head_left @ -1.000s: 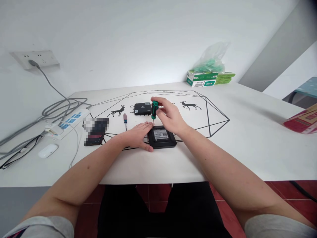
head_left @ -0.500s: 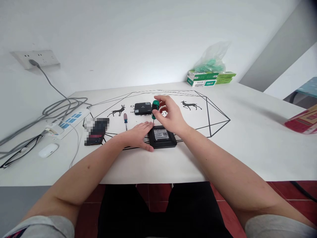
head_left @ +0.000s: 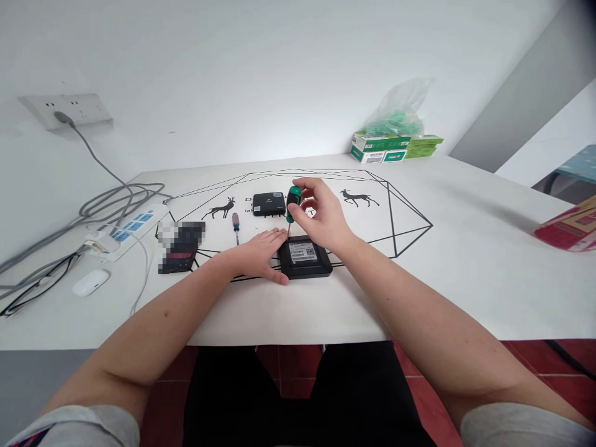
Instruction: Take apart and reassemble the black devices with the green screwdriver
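Note:
A black square device [head_left: 305, 257] with a white label lies on the table in front of me. My left hand [head_left: 264, 253] rests at its left side, thumb and fingers apart, the fingertips by its upper left corner. My right hand [head_left: 321, 214] grips a green and black screwdriver [head_left: 293, 203], which stands nearly upright with its shaft down at that same corner; the tip is too small to make out. Behind sits a second black box [head_left: 269, 203]. A screwdriver with a reddish handle [head_left: 236, 222] lies left of it.
A phone [head_left: 184, 247], a white power strip [head_left: 139, 228] with cables, glasses [head_left: 40, 285] and a white case [head_left: 91, 282] lie at the left. Green boxes [head_left: 380, 144] under a plastic bag stand back right. A red package [head_left: 568, 228] sits far right.
The screwdriver's handle has tilted slightly to the right, and the fingers of my right hand have shifted a little around it. My left hand has stayed in place.

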